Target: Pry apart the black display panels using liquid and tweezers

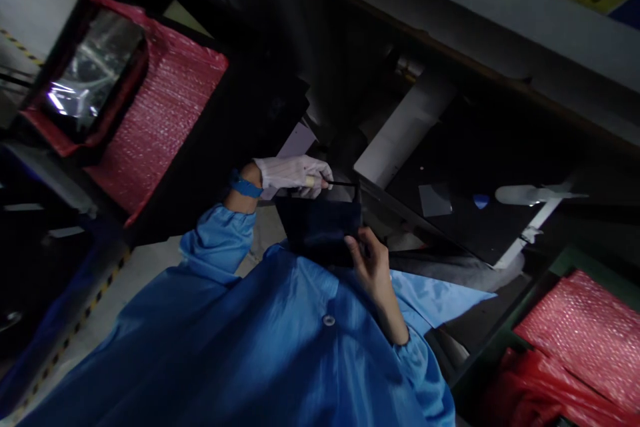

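A dark flat panel (317, 224) is held in front of the blue smock (300, 307), its surface nearly black in the dim light. My left hand (303, 175), in a white striped glove with a blue wrist strap (245, 184), is at the panel's far edge. Its fingers pinch a thin black strip (344, 184) that runs right and bends down to the panel's far right corner. My bare right hand (371, 260) grips the panel's right edge, thumb on top. Whether the strip is part of the panel, I cannot tell.
On the right, a black work surface (470, 167) bears a clear film square (435, 200), a blue pick (481, 201) and a white-handled tool (517, 195). Red bubble wrap (170, 100) lines a box at left, with a glossy panel (100, 70); more red wrap (590, 327) lies lower right.
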Tool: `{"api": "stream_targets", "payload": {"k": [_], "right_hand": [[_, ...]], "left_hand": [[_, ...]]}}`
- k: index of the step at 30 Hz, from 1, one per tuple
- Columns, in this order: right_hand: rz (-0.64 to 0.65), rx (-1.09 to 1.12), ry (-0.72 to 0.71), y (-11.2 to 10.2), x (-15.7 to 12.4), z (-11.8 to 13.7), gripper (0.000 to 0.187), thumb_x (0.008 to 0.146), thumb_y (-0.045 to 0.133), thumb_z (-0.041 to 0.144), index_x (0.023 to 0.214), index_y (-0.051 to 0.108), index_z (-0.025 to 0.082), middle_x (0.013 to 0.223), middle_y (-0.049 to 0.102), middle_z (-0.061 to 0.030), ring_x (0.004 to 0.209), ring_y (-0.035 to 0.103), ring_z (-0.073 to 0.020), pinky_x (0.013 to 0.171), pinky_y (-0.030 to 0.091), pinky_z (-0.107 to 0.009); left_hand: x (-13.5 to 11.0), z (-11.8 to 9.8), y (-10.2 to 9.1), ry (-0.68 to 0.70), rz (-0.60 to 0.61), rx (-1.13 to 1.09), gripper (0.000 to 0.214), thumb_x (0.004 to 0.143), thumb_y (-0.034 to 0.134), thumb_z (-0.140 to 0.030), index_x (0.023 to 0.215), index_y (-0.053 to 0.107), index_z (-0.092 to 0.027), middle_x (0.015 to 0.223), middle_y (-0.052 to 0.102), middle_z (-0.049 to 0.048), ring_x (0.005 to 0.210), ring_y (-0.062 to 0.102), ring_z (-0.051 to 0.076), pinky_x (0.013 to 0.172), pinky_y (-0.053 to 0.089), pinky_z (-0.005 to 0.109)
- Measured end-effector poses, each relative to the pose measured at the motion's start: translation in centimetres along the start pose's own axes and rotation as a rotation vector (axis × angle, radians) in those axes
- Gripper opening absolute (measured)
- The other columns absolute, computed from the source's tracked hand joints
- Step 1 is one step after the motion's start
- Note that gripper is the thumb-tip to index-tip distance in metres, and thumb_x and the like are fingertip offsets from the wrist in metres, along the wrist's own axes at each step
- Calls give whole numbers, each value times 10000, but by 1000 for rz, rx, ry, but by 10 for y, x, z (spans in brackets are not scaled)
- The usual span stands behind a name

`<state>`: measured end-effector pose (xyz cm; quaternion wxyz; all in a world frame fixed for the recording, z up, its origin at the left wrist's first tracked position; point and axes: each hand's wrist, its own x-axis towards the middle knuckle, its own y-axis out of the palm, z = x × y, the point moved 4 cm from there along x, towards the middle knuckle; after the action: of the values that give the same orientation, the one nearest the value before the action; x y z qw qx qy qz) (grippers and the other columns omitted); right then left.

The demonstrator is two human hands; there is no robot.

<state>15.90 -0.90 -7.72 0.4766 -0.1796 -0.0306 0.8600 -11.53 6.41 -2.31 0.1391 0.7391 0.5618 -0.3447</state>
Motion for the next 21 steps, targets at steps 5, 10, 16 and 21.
{"api": "stream_targets", "payload": {"k": [5,10,16,21], "right_hand": [[-72,46,17,-7,-25,-7,457,1153,609,683,986,699,268,839,736,-28,758,678,-210,747,607,-313],[-148,79,-11,-5,-42,-9,438,1179,603,653,1002,742,277,879,796,-57,799,767,-241,794,666,-353],[-132,111,-112,-4,-67,-4,345,1191,614,560,1074,842,329,935,872,-82,887,881,-327,819,738,-455],[-107,201,-289,-2,-89,4,336,1231,552,568,1158,799,351,1061,922,-69,908,911,-297,795,741,-436]], "left_hand": [[7,24,5,-14,32,-139,146,945,837,-205,1012,709,-184,718,740,12,684,697,162,725,572,267],[15,36,20,19,-85,-211,241,914,867,-280,980,649,-202,688,664,-16,600,624,139,614,524,249],[-4,24,31,59,-189,-231,258,883,852,-336,946,634,-215,689,647,-20,573,587,119,567,494,231],[-52,-8,39,199,-180,-58,275,872,894,-458,932,766,-222,875,803,51,717,727,184,677,617,296]]}}
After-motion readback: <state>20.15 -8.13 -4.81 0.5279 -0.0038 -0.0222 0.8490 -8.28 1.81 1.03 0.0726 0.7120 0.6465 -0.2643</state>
